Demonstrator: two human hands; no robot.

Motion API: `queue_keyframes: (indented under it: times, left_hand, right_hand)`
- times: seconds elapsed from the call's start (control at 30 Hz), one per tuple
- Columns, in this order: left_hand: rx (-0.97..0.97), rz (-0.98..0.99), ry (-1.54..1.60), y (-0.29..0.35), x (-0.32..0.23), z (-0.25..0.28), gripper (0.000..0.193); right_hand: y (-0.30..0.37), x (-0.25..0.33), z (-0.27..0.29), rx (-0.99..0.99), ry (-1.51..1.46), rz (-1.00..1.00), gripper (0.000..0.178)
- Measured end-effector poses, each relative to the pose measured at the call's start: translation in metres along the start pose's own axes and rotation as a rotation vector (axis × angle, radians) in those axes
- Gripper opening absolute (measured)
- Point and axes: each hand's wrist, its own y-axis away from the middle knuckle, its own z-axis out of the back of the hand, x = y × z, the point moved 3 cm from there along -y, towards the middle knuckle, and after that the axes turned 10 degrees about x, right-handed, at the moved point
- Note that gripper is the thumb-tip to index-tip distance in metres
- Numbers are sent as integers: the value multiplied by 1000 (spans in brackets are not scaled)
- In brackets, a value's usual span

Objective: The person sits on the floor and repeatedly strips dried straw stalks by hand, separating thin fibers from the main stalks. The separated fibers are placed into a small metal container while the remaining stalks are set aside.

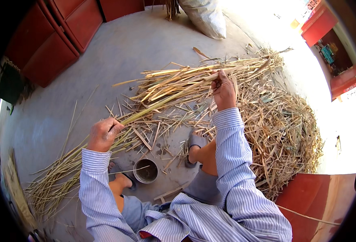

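A long yellow-green plant stalk (150, 109) stretches slantwise between my two hands. My left hand (103, 135) is closed in a fist round its lower left end. Farther up and to the right, my right hand (225, 92) pinches the stalk's upper part, where a pale dry leaf strip (234, 82) hangs by the fingers. Just behind the stalk lies a bundle of yellow dry stalks (162, 82) on the floor. Thin stripped stalks (57, 183) are spread below and left of my left hand.
A big heap of dry husk pieces (283, 133) covers the floor at right. Between my feet stands a metal pot (146, 171) with a thin stick across it. A white sack (206, 18) stands at the back; red metal panels (51, 56) are at far left.
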Motion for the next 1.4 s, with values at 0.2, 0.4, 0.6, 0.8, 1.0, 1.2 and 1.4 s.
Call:
queue_keyframes:
  times: [0.2, 0.4, 0.6, 0.8, 1.0, 1.2, 1.4]
  left_hand:
    - [22, 59, -21, 5, -5, 10, 20]
    - [-76, -22, -162, 0, -12, 2, 19]
    - [-176, -93, -415, 5, -19, 12, 19]
    - [-253, -219, -295, -30, -55, -13, 17]
    - [-83, -124, -183, -10, -31, -2, 16]
    - [28, 120, 129, 38, 3, 25, 16]
    - [98, 146, 224, 38, 4, 27, 22]
  right_hand:
    - [29, -1, -46, 217, -91, -208, 21]
    - [23, -18, -51, 286, 130, -128, 17]
    - [27, -25, -53, 124, 219, -123, 20]
    - [78, -69, -115, 378, 118, -332, 21]
    - [26, -32, -63, 190, 107, -91, 19]
    - [-6, 2, 17, -24, 56, -34, 15]
    - [-11, -2, 26, 114, -178, -70, 20]
